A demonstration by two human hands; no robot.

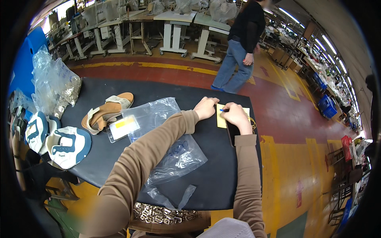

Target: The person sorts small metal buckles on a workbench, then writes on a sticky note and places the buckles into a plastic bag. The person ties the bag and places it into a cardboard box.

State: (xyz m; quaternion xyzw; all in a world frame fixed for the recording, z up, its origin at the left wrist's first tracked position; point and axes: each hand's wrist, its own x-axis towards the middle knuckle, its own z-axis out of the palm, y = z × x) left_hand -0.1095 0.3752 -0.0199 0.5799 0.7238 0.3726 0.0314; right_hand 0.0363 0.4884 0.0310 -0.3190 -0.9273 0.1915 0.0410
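My right hand (237, 116) is closed round a blue pen (224, 110), its tip over a yellow note pad (221, 121). Just left of the pad, my left hand (206, 108) rests on the black tabletop (180, 88), fingers stretched toward the paper's edge. A dark phone (231, 135) lies partly beneath my right hand and wrist. Yellow bands or string (253, 125) show beside that wrist. Under and around my left forearm are clear plastic bags (180, 156). Left of them sit a clear card holder (124, 128) with a yellow label and a tan sandal (106, 112).
White-and-blue shoe pieces (68, 147) and bags of metal parts (71, 89) occupy the table's left end. Below the front edge is a box of metal buckles (166, 214). A person (242, 43) stands beyond the far right corner, near work tables (174, 18).
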